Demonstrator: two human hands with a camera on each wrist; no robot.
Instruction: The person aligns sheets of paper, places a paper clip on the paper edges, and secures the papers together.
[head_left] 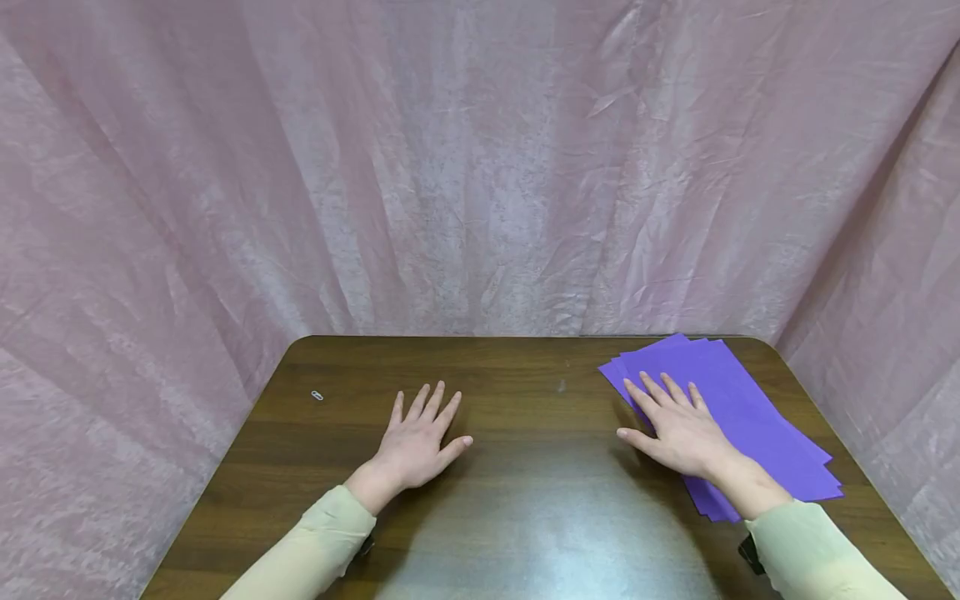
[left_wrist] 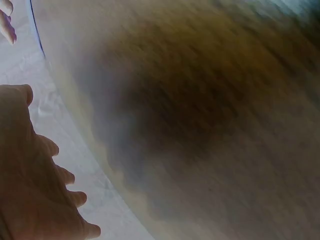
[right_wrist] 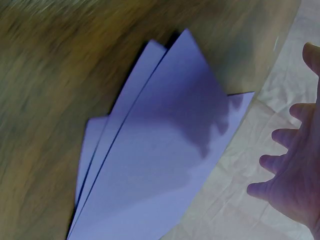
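Note:
A fanned stack of purple paper sheets (head_left: 742,408) lies at the right side of the dark wooden table (head_left: 525,467). My right hand (head_left: 678,425) rests flat on the stack's left part, fingers straight and spread. My left hand (head_left: 420,437) lies flat on the bare wood left of centre, fingers spread, holding nothing. In the right wrist view the purple sheets (right_wrist: 165,165) fan out over the wood, with my right hand (right_wrist: 295,165) at the frame's right edge. The left wrist view is blurred; my left hand (left_wrist: 35,190) shows at its lower left.
A small paper clip (head_left: 317,396) lies near the table's left edge. Pink crinkled cloth (head_left: 480,167) hangs behind and along both sides of the table. Both pale green sleeves (head_left: 315,550) reach in from the near edge.

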